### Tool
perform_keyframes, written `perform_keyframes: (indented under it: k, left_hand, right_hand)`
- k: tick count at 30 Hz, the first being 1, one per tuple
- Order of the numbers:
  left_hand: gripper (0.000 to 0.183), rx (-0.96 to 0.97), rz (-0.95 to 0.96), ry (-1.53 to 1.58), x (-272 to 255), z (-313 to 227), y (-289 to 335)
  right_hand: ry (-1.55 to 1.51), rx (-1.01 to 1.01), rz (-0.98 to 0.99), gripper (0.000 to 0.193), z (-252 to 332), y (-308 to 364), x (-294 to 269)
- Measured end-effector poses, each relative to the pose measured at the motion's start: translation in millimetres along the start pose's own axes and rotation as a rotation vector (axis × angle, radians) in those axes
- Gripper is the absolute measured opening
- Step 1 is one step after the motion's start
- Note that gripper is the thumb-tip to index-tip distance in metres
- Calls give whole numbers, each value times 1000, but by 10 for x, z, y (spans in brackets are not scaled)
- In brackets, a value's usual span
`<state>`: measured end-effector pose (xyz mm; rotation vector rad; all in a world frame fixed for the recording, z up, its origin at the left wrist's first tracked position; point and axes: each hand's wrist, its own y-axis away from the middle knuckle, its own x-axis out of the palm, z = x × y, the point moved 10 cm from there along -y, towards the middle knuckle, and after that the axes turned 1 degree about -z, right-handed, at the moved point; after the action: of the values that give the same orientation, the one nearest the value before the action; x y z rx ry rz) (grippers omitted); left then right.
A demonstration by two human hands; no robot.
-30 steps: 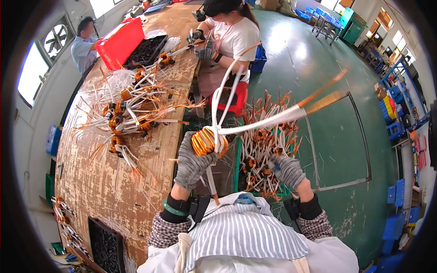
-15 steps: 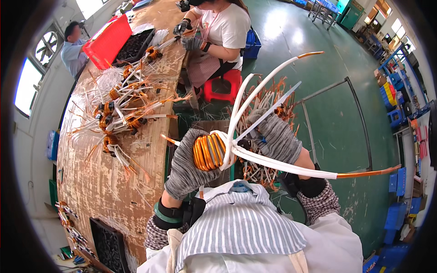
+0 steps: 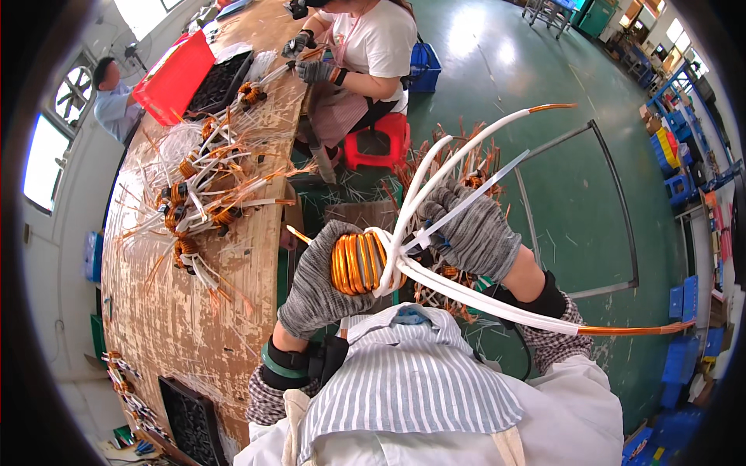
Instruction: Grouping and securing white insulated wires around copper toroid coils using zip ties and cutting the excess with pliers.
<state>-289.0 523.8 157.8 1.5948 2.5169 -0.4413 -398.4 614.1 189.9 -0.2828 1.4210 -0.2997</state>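
My left hand (image 3: 317, 272), in a grey knit glove, is closed round a toroidal coil (image 3: 357, 262) of thick orange copper wire. White-sleeved leads (image 3: 486, 299) with bare copper ends fan out from the coil to the upper right and right. Beside the spot where the leads bunch, a narrow whitish cable tie (image 3: 475, 192) slants up to the right. My gloved right hand (image 3: 472, 233) has its fingers curled at this tie, which crosses in front of the glove. Something dark shows under the right fingers, too hidden to name.
Several similar coils (image 3: 179, 194) lie heaped on the worn wooden table (image 3: 233, 326) at left. Beyond them are a red bin (image 3: 175, 78) and a black tray (image 3: 221, 81). A co-worker (image 3: 373, 46) sits ahead near a red stool (image 3: 378, 144). More wired coils lie below my right hand.
My right hand has shifted slightly, with its fingers now more curled at the cable tie. The tie and the lead ends have moved a little right and down. My left hand keeps its hold.
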Motion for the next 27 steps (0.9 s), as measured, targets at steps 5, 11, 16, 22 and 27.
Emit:
perform_keyframes:
  k: [5,11,16,22,27]
  left_hand:
    - [68,5,4,86,72,-71,-67]
    - [66,-14,116,17,181,-5,-114]
    - [68,-53,137,-10,278,178,-189]
    - [66,-29,42,-11,121,203,-358]
    - [55,-82,-284,885,-401,524,-495]
  right_hand:
    - [-48,-97,-174,25,7,42,-72]
    - [-39,-104,-233,20,-27,154,-37]
    - [18,51,-189,20,-162,310,134]
    - [-73,349,-340,13,-632,819,376]
    - [-511,909,-229,31,-1135,1478,730]
